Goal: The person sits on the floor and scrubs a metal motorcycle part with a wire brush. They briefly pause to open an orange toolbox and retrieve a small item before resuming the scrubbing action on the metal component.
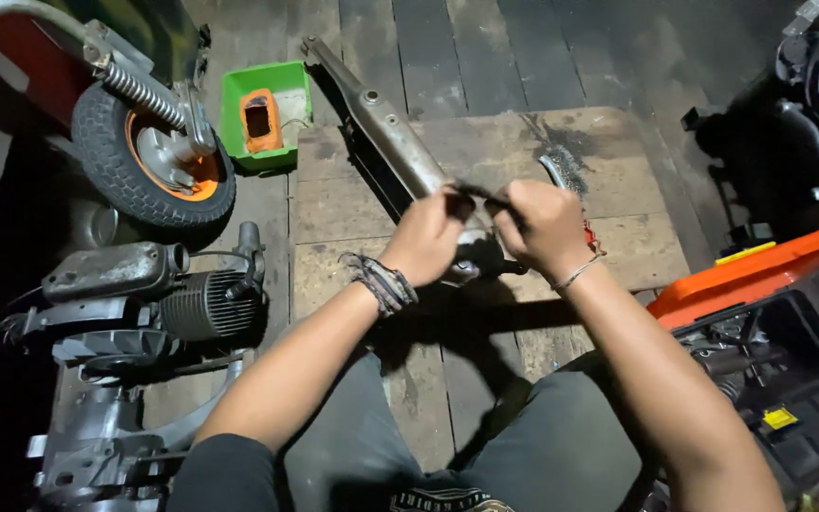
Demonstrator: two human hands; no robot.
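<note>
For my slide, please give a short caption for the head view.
Both hands, left hand and right hand, pinch a thin dark strip above a long metal part on the wooden floor.

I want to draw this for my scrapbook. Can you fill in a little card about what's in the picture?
Place: wooden floor
Left hand: fingers pinch a thin dark strip
Right hand: grips the strip's other end
Under the hands: long metal part
Behind the right hand: wire brush
Left side: small wheel, green tray, grey engine
Right side: orange toolbox
</note>
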